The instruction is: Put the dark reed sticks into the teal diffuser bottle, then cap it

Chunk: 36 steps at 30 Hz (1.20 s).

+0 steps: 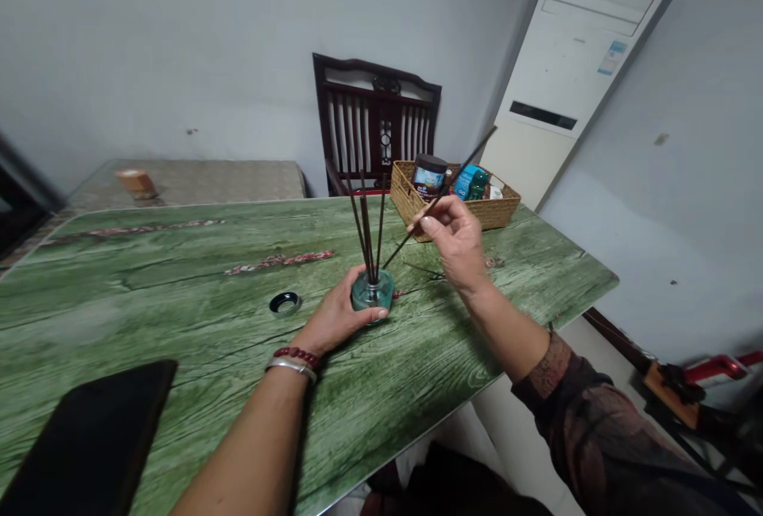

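Note:
My left hand [338,311] is wrapped round a small clear glass diffuser bottle [381,295] that stands on the green table. Several thin dark reed sticks [367,238] rise from the bottle's neck and fan out slightly. Between the thumb and fingers of my right hand [454,239] is one more dark reed stick [474,153]. It slants, its lower end close to the bottle's mouth; whether it touches the neck I cannot tell. A dark ring-shaped cap [284,304] lies on the table, left of the bottle.
Behind my right hand a wicker basket [406,196] holds several jars and bottles. A black flat device [95,436] lies at the near left of the green table [226,341]. A dark wooden chair [381,95] stands beyond, with an orange-brown object [137,183] on a side surface at left.

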{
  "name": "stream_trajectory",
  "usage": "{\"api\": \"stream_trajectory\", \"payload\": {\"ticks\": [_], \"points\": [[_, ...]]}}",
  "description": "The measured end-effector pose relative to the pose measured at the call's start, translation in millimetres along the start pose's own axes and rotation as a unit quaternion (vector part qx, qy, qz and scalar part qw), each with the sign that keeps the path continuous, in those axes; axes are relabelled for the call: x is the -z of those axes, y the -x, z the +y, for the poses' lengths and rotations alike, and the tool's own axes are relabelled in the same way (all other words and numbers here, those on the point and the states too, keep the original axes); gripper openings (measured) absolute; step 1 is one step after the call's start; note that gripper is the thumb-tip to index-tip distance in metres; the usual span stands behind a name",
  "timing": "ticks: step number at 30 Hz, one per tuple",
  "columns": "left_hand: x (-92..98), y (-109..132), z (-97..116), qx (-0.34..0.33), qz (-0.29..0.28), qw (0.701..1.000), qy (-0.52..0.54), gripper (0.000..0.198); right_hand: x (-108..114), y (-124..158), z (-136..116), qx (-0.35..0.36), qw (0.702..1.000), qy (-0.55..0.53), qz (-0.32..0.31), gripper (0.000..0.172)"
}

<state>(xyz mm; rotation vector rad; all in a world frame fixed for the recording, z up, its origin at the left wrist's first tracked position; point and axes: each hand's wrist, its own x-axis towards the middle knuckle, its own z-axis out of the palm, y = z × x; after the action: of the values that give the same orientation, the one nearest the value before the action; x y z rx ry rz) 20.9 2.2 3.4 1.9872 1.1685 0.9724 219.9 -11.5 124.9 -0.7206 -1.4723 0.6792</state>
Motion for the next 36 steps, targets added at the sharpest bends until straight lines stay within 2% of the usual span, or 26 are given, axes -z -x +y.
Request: {"api": "stream_trajectory", "payload": {"ticks": [5,12,15,18,21,23,24,26,29,31,33,36], "points": [[0.5,0,1,0.006,-0.003,1.0,-0.006,0.077,-16,1,18,-0.011,0.999,0.009,-0.029,0.023],[-0.3,0,-2,-0.006,-0.008,1.0,-0.004,0.08,-26,9,42,-0.006,0.996,0.073,-0.046,0.01],[-1.1,-1,-6,-0.019,-0.008,1.0,-0.007,0.08,-30,15,50,-0.024,0.992,0.102,-0.07,0.007],[-1.4,-1,-7,-0.021,-0.006,1.0,-0.007,0.079,-20,20,54,-0.038,0.986,0.132,-0.093,0.01],[-1.0,0,-5,-0.001,-0.005,1.0,-0.011,0.078,8,22,56,-0.02,0.973,0.216,-0.083,0.01],[-0.7,0,-3,0.009,-0.007,1.0,-0.011,0.077,34,25,60,-0.009,0.945,0.315,-0.089,0.01],[-0.6,1,-2,0.011,-0.007,1.0,-0.01,0.077,47,27,63,-0.011,0.921,0.374,-0.103,0.012],[-0.4,1,-2,0.012,-0.003,1.0,-0.009,0.076,72,32,71,-0.035,0.855,0.497,-0.145,0.017],[-0.5,0,-3,0.01,0.001,1.0,-0.015,0.076,99,44,88,-0.095,0.737,0.638,-0.205,0.021],[-0.4,0,-4,0.008,-0.002,1.0,-0.019,0.077,109,51,97,-0.123,0.686,0.68,-0.229,0.021],[-0.2,0,-4,0.008,-0.008,1.0,-0.021,0.077,114,56,104,-0.136,0.669,0.693,-0.232,0.023],[0.6,0,-4,0.008,-0.012,1.0,-0.025,0.077,115,60,108,-0.14,0.672,0.694,-0.219,0.027]]}}
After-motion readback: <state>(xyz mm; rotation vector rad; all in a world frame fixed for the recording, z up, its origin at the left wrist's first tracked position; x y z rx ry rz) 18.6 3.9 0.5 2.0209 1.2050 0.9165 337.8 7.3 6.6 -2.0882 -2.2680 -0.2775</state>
